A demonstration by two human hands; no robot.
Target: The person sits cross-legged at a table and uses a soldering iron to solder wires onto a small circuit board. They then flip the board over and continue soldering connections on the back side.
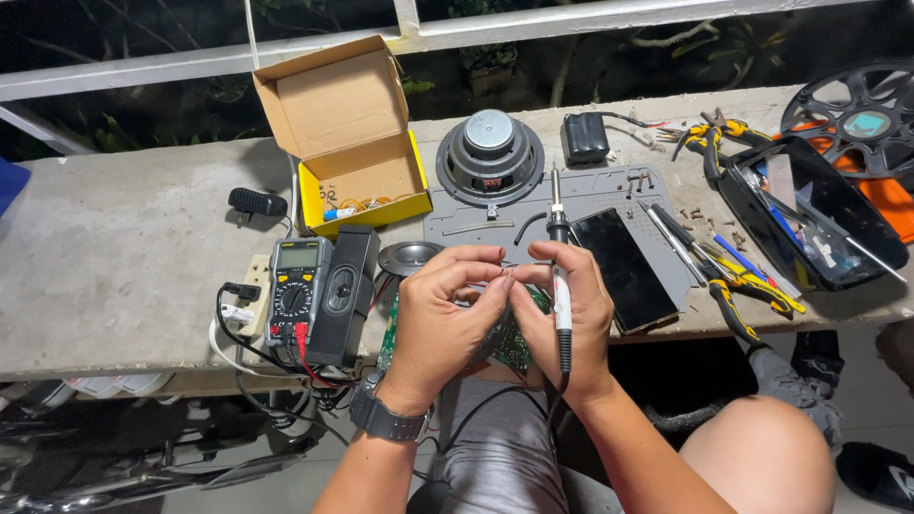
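Observation:
My left hand (443,314) and my right hand (571,314) meet fingertip to fingertip over a green circuit board (514,347) at the concrete ledge's (114,257) front edge. Between the fingertips is something tiny, too small to make out. My right hand also grips a soldering iron (558,257), its metal tip pointing up and away and its cord hanging down past my wrist. My left wrist wears a dark watch (386,419). The circuit board lies mostly hidden under both hands.
A multimeter (295,290) and black speaker box (341,295) sit left of my hands, an open yellow cardboard box (357,143) behind. A round speaker (489,157), grey work mat (590,190), dark phone (624,266), screwdrivers, pliers (743,295) and a black tray (809,209) lie right.

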